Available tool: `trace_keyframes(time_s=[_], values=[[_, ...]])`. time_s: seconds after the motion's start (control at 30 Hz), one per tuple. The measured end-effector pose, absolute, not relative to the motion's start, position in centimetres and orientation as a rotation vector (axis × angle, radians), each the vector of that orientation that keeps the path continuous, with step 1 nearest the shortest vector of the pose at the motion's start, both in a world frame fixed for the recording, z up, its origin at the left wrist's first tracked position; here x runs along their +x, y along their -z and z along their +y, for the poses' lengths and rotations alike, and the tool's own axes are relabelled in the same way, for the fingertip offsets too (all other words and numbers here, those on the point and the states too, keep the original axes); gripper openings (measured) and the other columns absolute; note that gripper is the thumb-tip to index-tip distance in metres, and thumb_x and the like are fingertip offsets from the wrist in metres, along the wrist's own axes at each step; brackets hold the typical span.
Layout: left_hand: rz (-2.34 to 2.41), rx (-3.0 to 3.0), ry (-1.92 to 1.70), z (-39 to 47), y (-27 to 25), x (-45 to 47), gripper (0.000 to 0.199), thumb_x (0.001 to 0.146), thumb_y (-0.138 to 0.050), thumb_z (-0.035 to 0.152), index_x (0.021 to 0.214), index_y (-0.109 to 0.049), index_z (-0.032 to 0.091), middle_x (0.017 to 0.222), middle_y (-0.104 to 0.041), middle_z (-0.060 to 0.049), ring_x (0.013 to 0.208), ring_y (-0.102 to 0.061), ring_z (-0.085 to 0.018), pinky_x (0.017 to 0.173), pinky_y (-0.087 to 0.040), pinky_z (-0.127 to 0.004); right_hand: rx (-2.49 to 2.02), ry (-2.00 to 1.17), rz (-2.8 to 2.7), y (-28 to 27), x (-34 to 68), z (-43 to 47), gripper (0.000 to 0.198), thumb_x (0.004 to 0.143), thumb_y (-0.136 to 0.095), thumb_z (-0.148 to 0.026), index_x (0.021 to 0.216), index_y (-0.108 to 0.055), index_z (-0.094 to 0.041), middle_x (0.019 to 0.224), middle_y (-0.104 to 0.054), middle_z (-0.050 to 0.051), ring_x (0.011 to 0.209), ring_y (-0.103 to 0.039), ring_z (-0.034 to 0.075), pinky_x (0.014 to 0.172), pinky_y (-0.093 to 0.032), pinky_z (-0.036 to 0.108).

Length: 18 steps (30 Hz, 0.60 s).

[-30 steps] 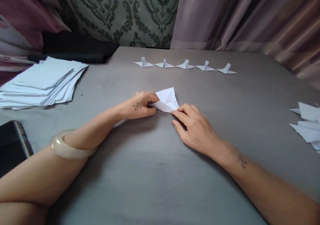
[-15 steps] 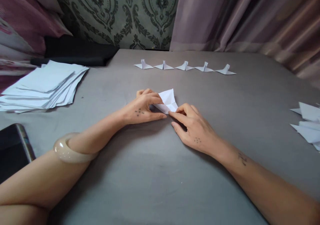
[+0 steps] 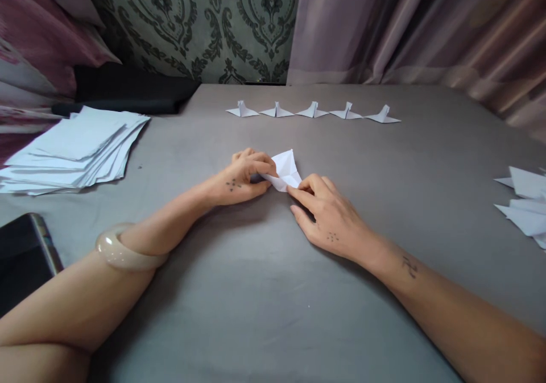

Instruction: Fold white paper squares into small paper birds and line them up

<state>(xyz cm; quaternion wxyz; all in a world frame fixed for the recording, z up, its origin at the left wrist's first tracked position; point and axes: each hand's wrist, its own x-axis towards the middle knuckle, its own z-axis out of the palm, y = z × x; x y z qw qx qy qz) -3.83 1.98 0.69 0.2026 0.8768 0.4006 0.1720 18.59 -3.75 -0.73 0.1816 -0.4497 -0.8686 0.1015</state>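
Note:
A small white sheet of folded paper, with crease lines across it, lies on the grey table between my hands. My left hand grips its left edge between thumb and fingers and covers that corner. At the near right edge, the index finger of my right hand presses on the paper, its other fingers curled and its thumb apart on the table. Farther back, several folded paper birds stand in a row.
A stack of white paper lies at the left, with a black cloth behind it. A dark phone rests at the near left. More folded paper pieces lie at the right edge. Curtains hang behind the table.
My left thumb has drawn back to the left and closed on the paper's edge. My right hand keeps its place on the paper. The whole view has shifted slightly.

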Motion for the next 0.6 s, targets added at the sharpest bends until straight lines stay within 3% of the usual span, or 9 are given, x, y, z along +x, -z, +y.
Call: trace_keyframes(time_s=[0.1,0.23,0.3,0.4,0.47,0.6], values=[[1.195,2.555,-0.633,1.7,-0.2,-3.5,0.021,0.09,-0.053,0.027,0.106,-0.065,0.024,0.126,-0.057,-0.006,0.12,-0.044,-0.025,0.105,-0.028,-0.045,-1.281,-0.29,-2.447,0.7,18.6,-3.7,0.032,0.091,-0.049,-0.022,0.119,-0.064,-0.021,0.105,-0.056,0.01,0.095,-0.051,0.024,0.075,-0.048,0.037],[1.344,2.674,-0.835,1.3,0.3,-2.9,0.045,0.088,-0.061,0.036,0.129,-0.049,0.023,0.142,-0.041,-0.014,0.129,-0.036,-0.03,0.104,-0.026,-0.047,-1.283,-0.302,-2.448,0.6,18.5,-3.7,0.032,0.09,-0.05,-0.021,0.119,-0.065,-0.022,0.105,-0.056,0.01,0.097,-0.051,0.024,0.078,-0.048,0.038],[1.343,2.713,-0.831,1.1,0.5,-2.8,0.042,0.089,-0.06,0.039,0.126,-0.05,0.022,0.135,-0.048,-0.014,0.121,-0.042,-0.029,0.101,-0.028,-0.045,-1.279,-0.314,-2.439,0.6,18.5,-3.7,0.031,0.09,-0.049,-0.021,0.116,-0.066,-0.022,0.104,-0.056,0.009,0.097,-0.051,0.024,0.079,-0.048,0.038],[1.228,2.763,-0.696,0.8,0.7,-2.7,0.02,0.096,-0.048,0.034,0.106,-0.061,0.021,0.113,-0.062,-0.009,0.101,-0.053,-0.022,0.097,-0.03,-0.041,-1.259,-0.335,-2.418,0.7,18.6,-3.6,0.029,0.09,-0.051,-0.021,0.113,-0.068,-0.023,0.104,-0.056,0.01,0.096,-0.051,0.024,0.083,-0.048,0.039],[1.125,2.77,-0.623,0.7,0.8,-2.7,0.025,0.099,-0.041,0.028,0.096,-0.065,0.021,0.104,-0.067,-0.006,0.095,-0.057,-0.019,0.096,-0.03,-0.038,-1.24,-0.369,-2.391,0.8,18.7,-3.5,0.027,0.088,-0.053,-0.021,0.11,-0.069,-0.023,0.102,-0.056,0.009,0.095,-0.052,0.024,0.084,-0.048,0.04],[1.007,2.742,-0.581,0.8,0.8,-2.9,0.029,0.099,-0.04,0.024,0.098,-0.068,0.021,0.103,-0.071,-0.005,0.096,-0.061,-0.017,0.097,-0.031,-0.035,-1.215,-0.523,-2.251,1.1,18.9,-3.1,0.027,0.085,-0.055,-0.019,0.106,-0.071,-0.024,0.102,-0.059,0.007,0.097,-0.056,0.022,0.087,-0.048,0.038]])
